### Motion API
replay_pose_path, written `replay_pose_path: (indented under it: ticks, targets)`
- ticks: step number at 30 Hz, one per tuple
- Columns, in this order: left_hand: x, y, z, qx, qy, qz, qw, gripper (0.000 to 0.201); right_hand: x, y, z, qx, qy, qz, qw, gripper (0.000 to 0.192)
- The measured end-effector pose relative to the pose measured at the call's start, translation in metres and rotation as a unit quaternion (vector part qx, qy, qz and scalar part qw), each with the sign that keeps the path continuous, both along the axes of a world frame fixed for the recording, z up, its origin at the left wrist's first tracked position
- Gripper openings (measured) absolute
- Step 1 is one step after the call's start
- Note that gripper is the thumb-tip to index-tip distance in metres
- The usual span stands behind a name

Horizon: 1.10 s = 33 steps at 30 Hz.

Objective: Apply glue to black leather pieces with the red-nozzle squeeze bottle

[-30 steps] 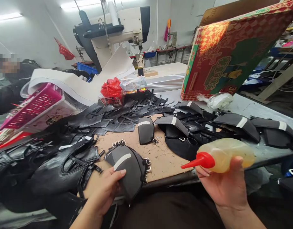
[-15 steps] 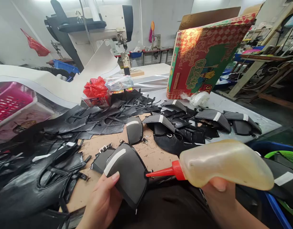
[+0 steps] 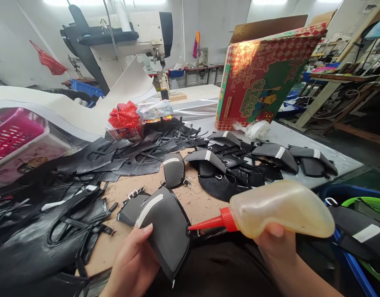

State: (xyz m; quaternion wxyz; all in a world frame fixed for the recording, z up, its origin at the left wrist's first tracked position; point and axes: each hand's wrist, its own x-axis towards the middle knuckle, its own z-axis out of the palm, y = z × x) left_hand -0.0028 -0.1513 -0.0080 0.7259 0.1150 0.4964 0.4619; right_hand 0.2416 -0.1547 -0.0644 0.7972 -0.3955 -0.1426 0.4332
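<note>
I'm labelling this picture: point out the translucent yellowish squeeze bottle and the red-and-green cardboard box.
Translucent yellowish squeeze bottle [image 3: 281, 207]: head view, middle of its body.
Red-and-green cardboard box [image 3: 254, 84]: head view, printed side.

Red conical nozzle [image 3: 208, 223] at curved dark-grey panel [image 3: 170, 235]
Left hand [image 3: 136, 253] holds the panel, right hand [image 3: 278, 241] the yellowish translucent bottle [image 3: 282, 206].

The bottle [image 3: 282, 206] is smooth plastic (the grey panel [image 3: 170, 231] matt).

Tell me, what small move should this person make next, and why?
Probably a gentle squeeze of the bottle with the right hand: the tip of its red nozzle appears to meet the edge of the grey piece, which the left hand holds.
</note>
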Motion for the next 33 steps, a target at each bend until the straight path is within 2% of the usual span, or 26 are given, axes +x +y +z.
replay_pose_path:
  ticks: [4,7,10,14,19,24,29,33]
  targets:
    - [0.000,-0.003,0.000,0.023,0.009,-0.020,0.999,0.047,-0.011,0.006,0.006,0.076,-0.096,0.009,0.992,0.063]
    - [-0.002,-0.003,-0.002,0.037,-0.013,-0.050,0.998,0.029,-0.011,0.007,0.005,0.098,-0.145,0.039,0.984,0.056]
    - [-0.004,-0.002,-0.005,0.052,-0.050,-0.062,0.995,0.021,-0.008,0.008,0.003,0.124,-0.186,0.050,0.973,0.049]
    - [-0.006,-0.003,-0.005,0.054,-0.074,-0.046,0.995,0.022,-0.007,0.009,0.007,0.152,-0.210,0.043,0.965,0.042]
    - [-0.001,-0.002,0.001,0.053,-0.084,-0.024,0.995,0.038,-0.010,0.007,0.015,0.179,-0.219,0.045,0.958,0.040]
    - [0.007,0.001,0.006,0.020,-0.078,0.018,0.997,0.039,-0.011,0.004,0.014,0.197,-0.232,0.046,0.951,0.034]
    - [0.011,0.001,0.009,-0.002,-0.096,0.053,0.994,0.035,-0.010,-0.001,0.003,0.191,-0.260,0.046,0.945,0.033]
    - [0.012,0.001,0.011,-0.001,-0.119,0.047,0.992,0.037,-0.003,-0.013,-0.023,0.148,-0.327,0.028,0.933,0.036]
